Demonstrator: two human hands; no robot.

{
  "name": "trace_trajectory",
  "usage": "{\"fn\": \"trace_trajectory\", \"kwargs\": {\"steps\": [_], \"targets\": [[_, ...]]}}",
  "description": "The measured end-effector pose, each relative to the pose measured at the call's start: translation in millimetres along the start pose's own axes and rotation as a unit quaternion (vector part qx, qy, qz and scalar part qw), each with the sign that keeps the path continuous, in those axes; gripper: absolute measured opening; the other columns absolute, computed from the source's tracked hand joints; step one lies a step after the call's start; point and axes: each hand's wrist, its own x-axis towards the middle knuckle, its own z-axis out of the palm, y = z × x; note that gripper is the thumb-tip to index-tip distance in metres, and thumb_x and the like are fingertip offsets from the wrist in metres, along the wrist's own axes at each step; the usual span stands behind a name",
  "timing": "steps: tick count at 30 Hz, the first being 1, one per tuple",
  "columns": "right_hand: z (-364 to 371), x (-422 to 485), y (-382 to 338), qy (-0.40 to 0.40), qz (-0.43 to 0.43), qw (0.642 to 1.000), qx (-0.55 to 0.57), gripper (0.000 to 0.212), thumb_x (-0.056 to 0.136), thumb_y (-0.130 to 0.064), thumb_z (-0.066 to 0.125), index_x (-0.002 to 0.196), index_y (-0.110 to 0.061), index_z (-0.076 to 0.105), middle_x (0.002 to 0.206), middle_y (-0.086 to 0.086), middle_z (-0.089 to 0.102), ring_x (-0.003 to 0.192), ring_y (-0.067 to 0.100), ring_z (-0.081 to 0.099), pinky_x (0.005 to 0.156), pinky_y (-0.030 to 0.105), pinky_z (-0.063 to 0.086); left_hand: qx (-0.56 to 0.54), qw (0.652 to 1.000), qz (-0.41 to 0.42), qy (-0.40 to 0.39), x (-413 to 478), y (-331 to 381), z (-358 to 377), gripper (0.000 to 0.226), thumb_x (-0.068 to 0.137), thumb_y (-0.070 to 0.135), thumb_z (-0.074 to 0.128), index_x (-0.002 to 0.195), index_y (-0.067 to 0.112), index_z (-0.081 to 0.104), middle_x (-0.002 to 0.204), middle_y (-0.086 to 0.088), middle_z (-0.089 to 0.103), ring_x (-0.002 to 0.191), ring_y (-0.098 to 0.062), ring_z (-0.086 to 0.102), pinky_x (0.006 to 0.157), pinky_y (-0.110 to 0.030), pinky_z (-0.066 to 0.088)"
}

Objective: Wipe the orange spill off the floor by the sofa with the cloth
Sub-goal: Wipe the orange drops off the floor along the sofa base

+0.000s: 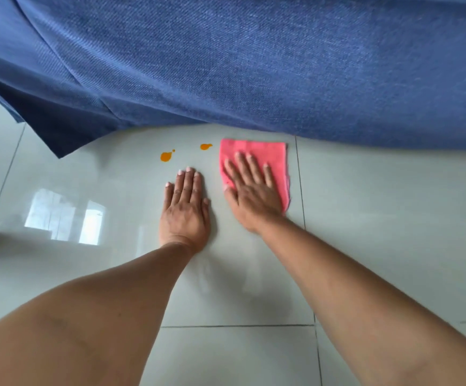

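Right grip (250, 188) flat on pink cloth (270, 154), left grip (186, 203) released, glossy tiled floor (379, 218), blue sofa (254, 65)

A single head-worn, wide-angle view looked steeply down and forward from close above the tiled floor (365, 218). Both forearms reached in from the near edge, and the blue sofa (254, 65) filled the far side of the frame.

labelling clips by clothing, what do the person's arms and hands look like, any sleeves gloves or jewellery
Both forearms are bare as far as the frame shows, no sleeves in view. The left hand and right hand wear no gloves, and no rings, watch or bracelets are visible. The fingernails look pale, possibly polished.
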Motion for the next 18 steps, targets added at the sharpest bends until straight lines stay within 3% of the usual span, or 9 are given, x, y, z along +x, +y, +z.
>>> {"fn": "trace_trajectory", "kwargs": {"steps": [2, 4, 8, 12, 14, 18], "targets": [[3.5, -28.1, 7.8, -0.014, -0.089, 0.996, -0.014, 0.062, 0.095, -0.047, 0.012, 0.155, -0.033, 0.007, 0.165, -0.006, 0.002, 0.152, 0.016, 0.0, 0.121, 0.047, 0.0, -0.001, 1.0, 0.001, 0.004, -0.2, -0.5, 0.0, 0.063, 0.096, 0.032, 0.017, 0.154, 0.008, 0.022, 0.162, -0.009, 0.019, 0.151, -0.022, 0.011, 0.122, -0.038, 0.0], [3.5, -44.6, 41.4, -0.019, -0.117, 0.993, -0.018, 0.06, 0.096, -0.047, 0.013, 0.155, -0.036, 0.007, 0.164, -0.008, 0.003, 0.151, 0.015, 0.001, 0.121, 0.045, 0.0, -0.002, 1.0, 0.0, 0.005, -0.3, -0.6, -0.2, 0.063, 0.096, 0.032, 0.017, 0.154, 0.008, 0.021, 0.162, -0.008, 0.018, 0.151, -0.022, 0.01, 0.122, -0.037, -0.002], [-7.7, -30.5, 101.2, 0.004, 0.072, 0.997, -0.009, 0.062, 0.094, -0.047, 0.008, 0.155, -0.034, 0.002, 0.165, -0.006, -0.004, 0.151, 0.014, -0.006, 0.121, 0.042, -0.005, 0.002, 1.0, -0.001, 0.002, -1.1, 1.8, 0.6, 0.063, 0.096, 0.032, 0.016, 0.154, 0.009, 0.018, 0.163, -0.008, 0.014, 0.151, -0.021, 0.007, 0.122, -0.037, -0.004], [-11.2, 15.2, 72.5, 0.024, 0.196, 0.98, 0.027, 0.06, 0.1, -0.041, 0.019, 0.156, -0.028, 0.001, 0.165, 0.0, -0.006, 0.151, 0.019, -0.008, 0.121, 0.048, -0.003, 0.005, 1.0, -0.003, -0.003, -1.7, 0.7, 0.2, 0.062, 0.097, 0.031, 0.018, 0.154, 0.008, 0.018, 0.163, -0.008, 0.015, 0.151, -0.022, 0.007, 0.122, -0.039, -0.001], [-7.8, 19.1, 40.0, 0.022, 0.153, 0.988, 0.027, 0.06, 0.1, -0.041, 0.021, 0.155, -0.028, 0.002, 0.165, 0.0, -0.004, 0.151, 0.02, -0.006, 0.121, 0.049, -0.002, 0.005, 1.0, -0.002, -0.002, -0.7, 1.0, -1.0, 0.062, 0.096, 0.031, 0.017, 0.154, 0.008, 0.018, 0.163, -0.009, 0.015, 0.151, -0.022, 0.008, 0.122, -0.04, 0.0], [6.4, -31.7, -6.3, -0.01, -0.059, 0.998, -0.005, 0.059, 0.099, -0.045, 0.021, 0.156, -0.03, 0.01, 0.165, -0.002, 0.005, 0.152, 0.019, 0.002, 0.121, 0.049, 0.002, 0.001, 1.0, 0.001, -0.008, -0.8, -0.1, -0.9, 0.064, 0.096, 0.033, 0.015, 0.154, 0.007, 0.021, 0.162, -0.009, 0.018, 0.151, -0.022, 0.009, 0.122, -0.04, 0.001]]}}
